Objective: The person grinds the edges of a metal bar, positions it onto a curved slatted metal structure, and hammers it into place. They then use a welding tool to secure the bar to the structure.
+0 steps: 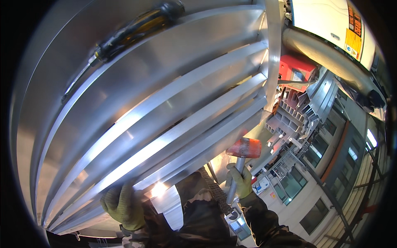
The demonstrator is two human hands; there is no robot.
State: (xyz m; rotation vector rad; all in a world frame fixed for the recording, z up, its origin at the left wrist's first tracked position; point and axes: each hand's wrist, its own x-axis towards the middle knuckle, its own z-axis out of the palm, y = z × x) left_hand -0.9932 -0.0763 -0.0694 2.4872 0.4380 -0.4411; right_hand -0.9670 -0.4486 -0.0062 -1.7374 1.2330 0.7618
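My right hand (240, 181), in a yellow-green knit work glove, is closed around the grey handle of a mallet (244, 148). The mallet's worn red head is up, just off the corner of a metal frame. My left hand (124, 204), in a matching glove, lies against the near ends of the frame's rectangular metal tubes (149, 142). Its fingers are partly hidden, so I cannot tell if they grip a tube. A screwdriver (133, 34) with a black and yellow handle lies on the sheet metal panel (173, 59) at the upper left.
A crossbar (273, 46) closes the right side of the frame. Beyond it are a red machine box (297, 72), stacked metal profiles (288, 114) and a white machine housing (325, 24) bearing labels. A bright glare (159, 189) shows at the near edge.
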